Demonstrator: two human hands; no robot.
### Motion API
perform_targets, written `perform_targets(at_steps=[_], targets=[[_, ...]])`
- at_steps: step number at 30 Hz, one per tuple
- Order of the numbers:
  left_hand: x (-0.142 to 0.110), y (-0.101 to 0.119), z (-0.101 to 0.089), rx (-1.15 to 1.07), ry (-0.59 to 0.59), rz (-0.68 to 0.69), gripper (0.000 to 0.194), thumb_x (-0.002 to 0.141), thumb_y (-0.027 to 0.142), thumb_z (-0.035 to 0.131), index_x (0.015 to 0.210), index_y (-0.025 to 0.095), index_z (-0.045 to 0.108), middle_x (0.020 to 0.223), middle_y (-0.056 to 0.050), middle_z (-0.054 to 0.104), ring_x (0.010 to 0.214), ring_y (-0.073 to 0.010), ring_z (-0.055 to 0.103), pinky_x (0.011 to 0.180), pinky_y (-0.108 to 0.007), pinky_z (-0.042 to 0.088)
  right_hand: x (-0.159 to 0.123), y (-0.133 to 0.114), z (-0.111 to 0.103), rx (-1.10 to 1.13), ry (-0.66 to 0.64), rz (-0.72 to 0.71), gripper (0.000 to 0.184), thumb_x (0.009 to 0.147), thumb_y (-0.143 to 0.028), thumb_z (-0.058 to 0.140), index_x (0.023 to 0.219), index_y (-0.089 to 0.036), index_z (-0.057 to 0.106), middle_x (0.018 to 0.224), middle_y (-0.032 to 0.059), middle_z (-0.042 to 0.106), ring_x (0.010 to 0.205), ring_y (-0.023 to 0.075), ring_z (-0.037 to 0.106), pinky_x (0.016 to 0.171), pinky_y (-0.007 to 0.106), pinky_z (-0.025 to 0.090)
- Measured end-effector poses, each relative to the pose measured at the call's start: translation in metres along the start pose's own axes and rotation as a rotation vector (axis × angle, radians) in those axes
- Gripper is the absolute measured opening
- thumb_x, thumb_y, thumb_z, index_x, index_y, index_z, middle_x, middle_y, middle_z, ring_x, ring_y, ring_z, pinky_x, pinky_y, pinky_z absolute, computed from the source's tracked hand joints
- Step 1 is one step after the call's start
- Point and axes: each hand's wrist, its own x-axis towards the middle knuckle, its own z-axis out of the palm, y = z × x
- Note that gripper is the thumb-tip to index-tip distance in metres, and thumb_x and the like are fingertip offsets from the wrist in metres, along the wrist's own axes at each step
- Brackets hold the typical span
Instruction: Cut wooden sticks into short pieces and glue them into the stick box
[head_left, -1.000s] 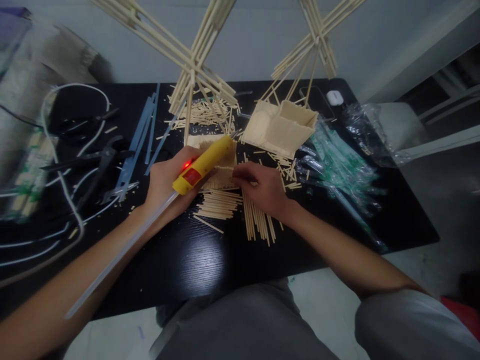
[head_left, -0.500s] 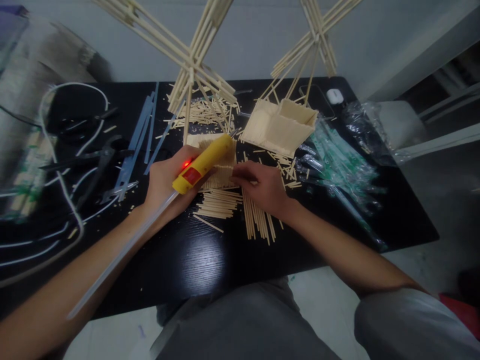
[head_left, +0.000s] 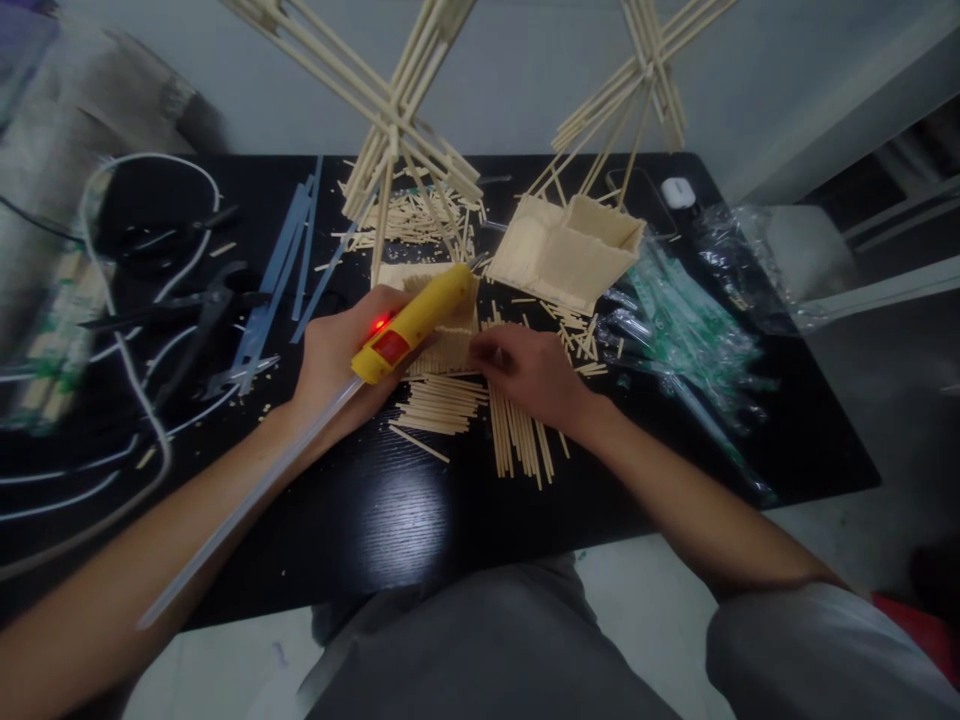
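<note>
The left hand (head_left: 341, 350) is wrapped around a yellow plastic glue gun with a red label (head_left: 412, 325); a red light glows beside the fingers, and a translucent glue stick (head_left: 255, 500) juts from its back over the forearm. The gun's nozzle points toward the far edge of the black wood-grained counter (head_left: 487, 520). Beneath the gun, midway between the counter's left and right edges, sits a pale box-like piece made of thin wooden sticks (head_left: 454, 350), partly hidden. The right hand (head_left: 529, 375) has its fingers drawn together at that piece's right side; whether they grip a stick cannot be told.

Toward the near edge lie two spreads of loose pale sticks (head_left: 517, 435). A second pale stick-built box (head_left: 577, 255) stands nearer the far right corner, beside green-and-clear plastic wrapping (head_left: 690, 320). Toward the left edge are flat blue-grey strips (head_left: 281, 270), black-handled pliers (head_left: 206, 310) and a looped white cable (head_left: 135, 370).
</note>
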Motion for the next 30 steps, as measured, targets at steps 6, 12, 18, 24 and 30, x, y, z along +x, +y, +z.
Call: perform_targets(at_steps=[6, 12, 18, 24, 30], targets=[[-0.0012, 0.0019, 0.0007, -0.008, 0.001, -0.005, 0.028, 0.086, 0.051, 0.075, 0.105, 0.032, 0.069, 0.089, 0.003, 0.077, 0.076, -0.0176, 0.071, 0.068, -0.029, 0.055, 0.0008, -0.0041, 0.0018, 0.027, -0.011, 0.047, 0.016, 0.089, -0.013, 0.069, 0.103, -0.020, 0.066, 0.091, 0.0017, 0.078, 0.076, 0.0161, 0.072, 0.075, 0.029, 0.056], [-0.0017, -0.0001, 0.0027, -0.013, 0.020, 0.019, 0.029, 0.086, 0.053, 0.074, 0.103, 0.031, 0.069, 0.087, 0.002, 0.076, 0.075, -0.0174, 0.070, 0.068, -0.029, 0.053, 0.0017, -0.0056, 0.0029, 0.079, 0.002, 0.078, 0.017, 0.086, -0.010, 0.069, 0.101, -0.018, 0.065, 0.087, 0.0007, 0.077, 0.073, 0.0146, 0.072, 0.072, 0.027, 0.055], [-0.0007, -0.0007, 0.0016, -0.018, 0.000, 0.046, 0.025, 0.088, 0.046, 0.073, 0.108, 0.031, 0.070, 0.088, 0.004, 0.077, 0.076, -0.0169, 0.071, 0.067, -0.028, 0.053, 0.0022, -0.0066, 0.0027, 0.086, 0.000, 0.118, 0.018, 0.085, -0.011, 0.069, 0.100, -0.019, 0.064, 0.086, 0.0004, 0.078, 0.074, 0.0156, 0.073, 0.072, 0.027, 0.055], [-0.0011, -0.0019, 0.0019, -0.011, 0.005, 0.059, 0.023, 0.089, 0.042, 0.073, 0.109, 0.032, 0.069, 0.087, 0.003, 0.077, 0.073, -0.0162, 0.070, 0.067, -0.028, 0.053, 0.0021, -0.0059, 0.0048, 0.114, 0.003, 0.124, 0.019, 0.084, -0.012, 0.068, 0.102, -0.020, 0.064, 0.086, -0.0003, 0.078, 0.074, 0.0149, 0.074, 0.072, 0.028, 0.056], [-0.0002, -0.0023, 0.0016, 0.007, 0.013, 0.054, 0.027, 0.087, 0.049, 0.074, 0.106, 0.032, 0.069, 0.085, 0.002, 0.075, 0.071, -0.0161, 0.068, 0.065, -0.029, 0.053, 0.0058, -0.0084, -0.0028, 0.085, -0.024, 0.096, 0.012, 0.085, -0.014, 0.069, 0.095, -0.020, 0.065, 0.084, -0.0005, 0.077, 0.070, 0.0138, 0.072, 0.070, 0.027, 0.055]])
